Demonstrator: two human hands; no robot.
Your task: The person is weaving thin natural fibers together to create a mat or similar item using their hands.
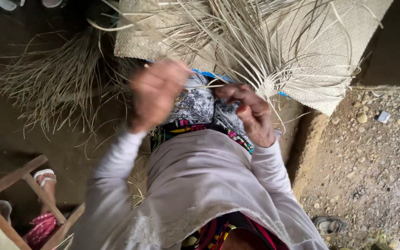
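A woven straw mat (329, 41) lies ahead of me, with several loose pale strips (237, 41) fanning out from its unfinished edge. My left hand (156, 92) is raised and blurred near the mat's near edge; whether it pinches a strip I cannot tell. My right hand (251, 111) is curled, its fingers closed on a thin strip that runs to a small woven piece (269, 85) where many strips meet. My lap, in patterned cloth (200, 106) and a light garment, lies below both hands.
A heap of dry straw (56, 78) lies on the dirt floor at left. A wooden frame (24, 185) and another person's sandalled foot (45, 178) sit at lower left. Gravel ground (376, 162) drops away at right, with a sandal (329, 225) on it.
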